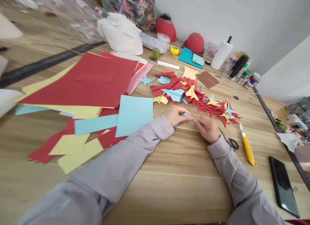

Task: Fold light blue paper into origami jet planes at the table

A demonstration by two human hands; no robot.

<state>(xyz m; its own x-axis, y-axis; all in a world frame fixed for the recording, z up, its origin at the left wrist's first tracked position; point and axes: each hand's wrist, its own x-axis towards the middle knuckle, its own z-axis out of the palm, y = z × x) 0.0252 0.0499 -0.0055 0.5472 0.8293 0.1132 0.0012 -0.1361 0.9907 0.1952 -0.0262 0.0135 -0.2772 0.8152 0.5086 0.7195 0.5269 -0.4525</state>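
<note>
A small folded piece of blue paper [187, 115] is held between both hands over the wooden table. My left hand [176, 115] pinches its left end, and my right hand [206, 127] is closed on the right end. Just beyond the hands lies a heap of folded red, yellow and blue paper shapes [202, 103], some of them stars. A square blue sheet [135, 113] lies by my left forearm, overlapping a blue strip [95, 124]. Farther left are large red sheets [97, 79] on top of yellow ones.
Scissors [231, 142] and a yellow cutter [248, 149] lie right of my right hand, with a black phone [283, 184] nearer the right edge. Behind stand a white roll [221, 53], bottles, red cushions and a yellow tape measure [174, 50].
</note>
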